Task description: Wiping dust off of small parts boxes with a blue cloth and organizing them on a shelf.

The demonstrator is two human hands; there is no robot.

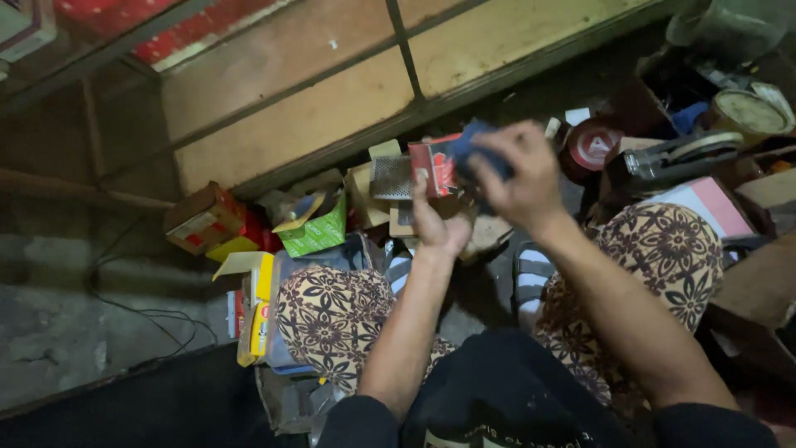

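My left hand [437, 224] holds a small red box [437, 165] from below, thumb up along its side. A grey perforated metal piece [391, 177] sticks out of the box on its left. My right hand [521, 172] is shut on a dark blue cloth [475, 150], pressed against the top right of the box. Both hands are raised above my knees, which are covered in brown patterned trousers [332, 319].
Several small cardboard boxes lie on the floor: a green one [317, 232], a brown and red one [203, 220], a yellow one [257, 311]. A roll of red tape [595, 148], a pink-and-white box [705, 203] and tins crowd the right. A wooden shelf front [298, 116] stands ahead.
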